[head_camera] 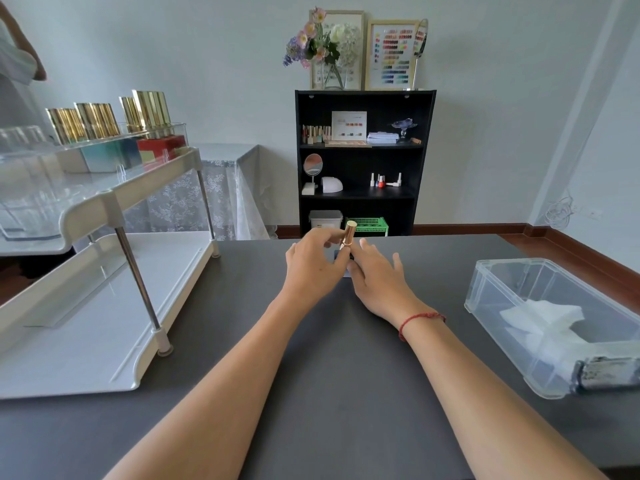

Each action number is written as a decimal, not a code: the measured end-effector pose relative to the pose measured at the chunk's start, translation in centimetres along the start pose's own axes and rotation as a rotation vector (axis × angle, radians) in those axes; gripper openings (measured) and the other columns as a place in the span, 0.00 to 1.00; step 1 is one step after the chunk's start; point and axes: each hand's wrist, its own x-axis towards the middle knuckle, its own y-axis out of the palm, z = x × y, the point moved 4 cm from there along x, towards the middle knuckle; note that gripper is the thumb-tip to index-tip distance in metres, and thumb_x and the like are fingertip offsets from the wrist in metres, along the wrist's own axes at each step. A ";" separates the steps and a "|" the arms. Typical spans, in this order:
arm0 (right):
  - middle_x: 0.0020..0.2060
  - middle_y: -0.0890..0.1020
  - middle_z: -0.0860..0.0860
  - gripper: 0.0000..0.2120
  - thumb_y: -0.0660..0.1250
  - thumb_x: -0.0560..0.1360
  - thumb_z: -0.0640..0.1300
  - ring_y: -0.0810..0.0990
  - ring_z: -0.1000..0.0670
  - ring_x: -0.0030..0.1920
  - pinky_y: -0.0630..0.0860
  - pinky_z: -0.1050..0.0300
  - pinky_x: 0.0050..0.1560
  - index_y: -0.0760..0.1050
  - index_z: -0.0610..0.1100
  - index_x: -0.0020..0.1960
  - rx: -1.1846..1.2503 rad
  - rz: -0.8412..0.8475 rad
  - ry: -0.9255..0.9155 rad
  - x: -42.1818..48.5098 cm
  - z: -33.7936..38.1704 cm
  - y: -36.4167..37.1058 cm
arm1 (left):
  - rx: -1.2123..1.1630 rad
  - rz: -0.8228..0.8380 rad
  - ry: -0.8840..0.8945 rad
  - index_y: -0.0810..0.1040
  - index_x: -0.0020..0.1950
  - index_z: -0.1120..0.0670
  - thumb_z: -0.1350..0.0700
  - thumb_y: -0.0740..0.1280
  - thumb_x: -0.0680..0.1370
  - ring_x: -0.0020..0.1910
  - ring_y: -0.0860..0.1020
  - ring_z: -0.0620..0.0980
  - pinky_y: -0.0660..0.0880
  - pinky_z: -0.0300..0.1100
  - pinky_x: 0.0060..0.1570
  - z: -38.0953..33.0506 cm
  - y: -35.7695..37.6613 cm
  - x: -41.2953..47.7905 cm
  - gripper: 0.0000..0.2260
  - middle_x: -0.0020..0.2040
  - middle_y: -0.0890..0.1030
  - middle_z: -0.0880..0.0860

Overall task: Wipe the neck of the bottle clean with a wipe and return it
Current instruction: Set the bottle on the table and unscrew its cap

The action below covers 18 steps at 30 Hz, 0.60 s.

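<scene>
My left hand (313,268) pinched the gold cap (349,233) of the bottle (341,255) between thumb and curled forefinger, a narrow grip high on it; the cap stood nearly upright, leaning a little to the right; the bottle itself sat low between my two hands, over the middle of the grey table (329,375) toward its far edge, and most of its body was hidden behind my fingers. My right hand (377,277) lay against the bottle's lower part from the right, thumb beside it, the outer fingers spread and fairly straight; whether that hand truly gripped the bottle I could not tell. A red string bracelet (419,318) circled my right wrist. Well off to my right stood a clear plastic box (485,292) with white wipes (540,317) lying in it. To my left stood a white two-tier rack (104,209); its upper shelf carried a row of gold-capped bottles (97,121). Beyond the table a black bookcase (363,98) stood against the wall.
</scene>
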 end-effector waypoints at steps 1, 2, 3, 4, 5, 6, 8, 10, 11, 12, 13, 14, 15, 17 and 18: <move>0.76 0.58 0.47 0.18 0.46 0.82 0.48 0.50 0.47 0.77 0.38 0.40 0.73 0.60 0.55 0.71 0.003 -0.002 0.000 0.0 0.0 0.0 | 0.000 -0.006 -0.004 0.78 0.57 0.47 0.52 0.68 0.76 0.52 0.76 0.42 0.70 0.54 0.63 0.0 0.0 0.0 0.10 0.51 0.79 0.40; 0.76 0.58 0.47 0.18 0.46 0.82 0.48 0.50 0.47 0.77 0.39 0.40 0.73 0.60 0.55 0.71 0.006 -0.004 0.000 0.0 -0.1 0.0 | -0.012 -0.014 -0.012 0.79 0.56 0.47 0.51 0.68 0.76 0.52 0.76 0.41 0.70 0.53 0.63 0.0 -0.1 0.1 0.09 0.49 0.79 0.39; 0.76 0.58 0.47 0.18 0.46 0.82 0.47 0.50 0.47 0.77 0.38 0.40 0.73 0.60 0.55 0.71 0.009 -0.004 0.001 0.1 -0.2 0.1 | -0.036 -0.024 -0.023 0.79 0.55 0.47 0.50 0.68 0.76 0.52 0.77 0.42 0.71 0.53 0.63 0.0 -0.1 0.1 0.09 0.48 0.79 0.39; 0.76 0.58 0.47 0.18 0.46 0.82 0.47 0.50 0.47 0.77 0.38 0.40 0.73 0.60 0.54 0.71 0.008 -0.003 0.003 0.2 -0.2 0.2 | -0.070 -0.033 -0.033 0.79 0.54 0.47 0.50 0.69 0.75 0.52 0.78 0.42 0.72 0.52 0.62 0.0 -0.2 0.2 0.08 0.47 0.80 0.40; 0.76 0.58 0.47 0.19 0.46 0.82 0.47 0.50 0.47 0.77 0.38 0.40 0.73 0.59 0.54 0.72 0.006 -0.001 0.006 0.2 -0.3 0.3 | -0.105 -0.043 -0.041 0.79 0.54 0.48 0.51 0.69 0.75 0.52 0.78 0.43 0.73 0.52 0.61 0.0 -0.2 0.3 0.08 0.47 0.80 0.41; 0.76 0.58 0.47 0.19 0.46 0.82 0.47 0.50 0.47 0.77 0.38 0.40 0.73 0.57 0.53 0.73 0.001 0.001 0.007 0.3 -0.3 0.3 | -0.136 -0.053 -0.049 0.79 0.54 0.48 0.51 0.69 0.75 0.52 0.79 0.43 0.74 0.52 0.60 0.0 -0.3 0.4 0.08 0.48 0.81 0.41; 0.76 0.57 0.47 0.21 0.46 0.82 0.48 0.49 0.48 0.77 0.38 0.40 0.73 0.54 0.52 0.75 -0.010 0.007 0.013 0.2 -0.3 0.2 | -0.181 -0.069 -0.070 0.79 0.53 0.49 0.51 0.69 0.75 0.51 0.79 0.42 0.74 0.51 0.60 0.2 -0.4 0.5 0.08 0.48 0.82 0.42; 0.76 0.56 0.47 0.22 0.46 0.82 0.48 0.49 0.48 0.77 0.38 0.41 0.73 0.52 0.51 0.76 -0.020 0.012 0.020 0.1 -0.3 0.1 | -0.231 -0.079 -0.092 0.79 0.54 0.51 0.52 0.69 0.75 0.50 0.79 0.42 0.75 0.47 0.59 0.2 -0.6 0.5 0.09 0.48 0.82 0.43; 0.76 0.55 0.47 0.22 0.46 0.82 0.48 0.49 0.48 0.77 0.37 0.41 0.73 0.52 0.51 0.76 -0.022 0.013 0.021 0.1 -0.2 0.0 | -0.258 -0.083 -0.099 0.79 0.55 0.52 0.53 0.69 0.76 0.50 0.79 0.42 0.75 0.43 0.58 0.1 -0.8 0.5 0.09 0.48 0.82 0.45; 0.77 0.55 0.47 0.22 0.46 0.82 0.48 0.49 0.48 0.77 0.37 0.41 0.73 0.52 0.51 0.76 -0.023 0.013 0.021 0.0 -0.2 0.0 | -0.280 -0.087 -0.100 0.79 0.56 0.53 0.55 0.68 0.76 0.50 0.78 0.41 0.75 0.40 0.56 0.0 -0.9 0.5 0.09 0.48 0.82 0.45; 0.77 0.55 0.47 0.22 0.46 0.82 0.48 0.49 0.47 0.77 0.37 0.41 0.73 0.52 0.50 0.76 -0.022 0.013 0.021 0.0 -0.2 0.0 | -0.292 -0.091 -0.095 0.79 0.56 0.54 0.56 0.68 0.76 0.49 0.78 0.41 0.74 0.36 0.54 -0.1 -1.0 0.5 0.09 0.48 0.82 0.46; 0.77 0.55 0.47 0.22 0.46 0.82 0.48 0.49 0.47 0.77 0.37 0.41 0.73 0.52 0.51 0.76 -0.022 0.014 0.022 0.0 -0.2 0.0 | -0.296 -0.093 -0.089 0.79 0.55 0.53 0.56 0.68 0.76 0.49 0.78 0.40 0.74 0.34 0.53 -0.2 -1.1 0.5 0.08 0.47 0.81 0.45; 0.77 0.55 0.47 0.22 0.46 0.82 0.48 0.49 0.47 0.77 0.37 0.41 0.73 0.52 0.51 0.76 -0.021 0.014 0.024 0.0 -0.2 0.0 | -0.296 -0.094 -0.084 0.79 0.55 0.53 0.57 0.68 0.77 0.48 0.78 0.40 0.74 0.33 0.52 -0.2 -1.1 0.5 0.08 0.47 0.81 0.45; 0.77 0.55 0.47 0.22 0.46 0.82 0.48 0.49 0.47 0.77 0.37 0.41 0.73 0.52 0.51 0.76 -0.025 0.013 0.025 0.0 -0.2 0.0 | -0.297 -0.094 -0.084 0.79 0.56 0.53 0.57 0.68 0.77 0.49 0.78 0.40 0.74 0.31 0.51 -0.2 -1.1 0.5 0.08 0.47 0.81 0.45; 0.77 0.55 0.47 0.22 0.46 0.82 0.48 0.49 0.47 0.77 0.37 0.41 0.73 0.52 0.51 0.76 -0.027 0.013 0.025 0.0 -0.2 0.0 | -0.299 -0.096 -0.085 0.79 0.56 0.53 0.57 0.68 0.77 0.49 0.78 0.40 0.74 0.31 0.51 -0.1 -1.2 0.5 0.09 0.47 0.82 0.45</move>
